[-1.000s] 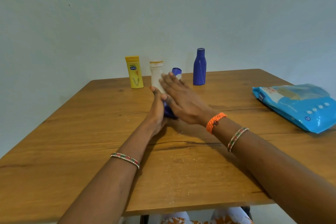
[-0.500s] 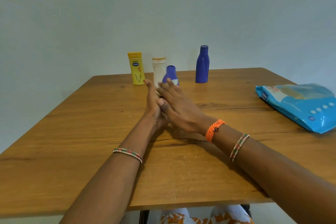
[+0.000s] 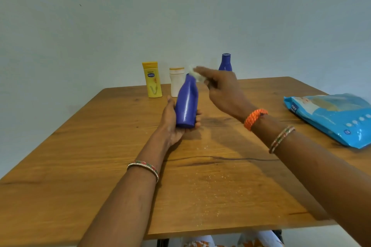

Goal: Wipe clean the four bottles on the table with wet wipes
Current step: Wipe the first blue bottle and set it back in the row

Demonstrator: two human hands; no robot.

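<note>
My left hand (image 3: 172, 122) grips the base of a dark blue bottle (image 3: 187, 104), which tilts away from me above the wooden table (image 3: 220, 186). My right hand (image 3: 222, 88), blurred, holds a white wet wipe (image 3: 197, 75) at the bottle's top. At the table's far edge stand a yellow bottle (image 3: 152, 80), a white bottle (image 3: 176, 78) partly behind the held one, and a second blue bottle (image 3: 226, 62) partly hidden by my right hand.
A blue pack of wet wipes (image 3: 333, 116) lies at the table's right edge. Small droplets or specks (image 3: 212, 184) dot the wood near the front. A plain wall stands behind the table.
The blue bottle has risen from between my hands into full view. My right hand slid up off it toward its top, and the white wipe now shows.
</note>
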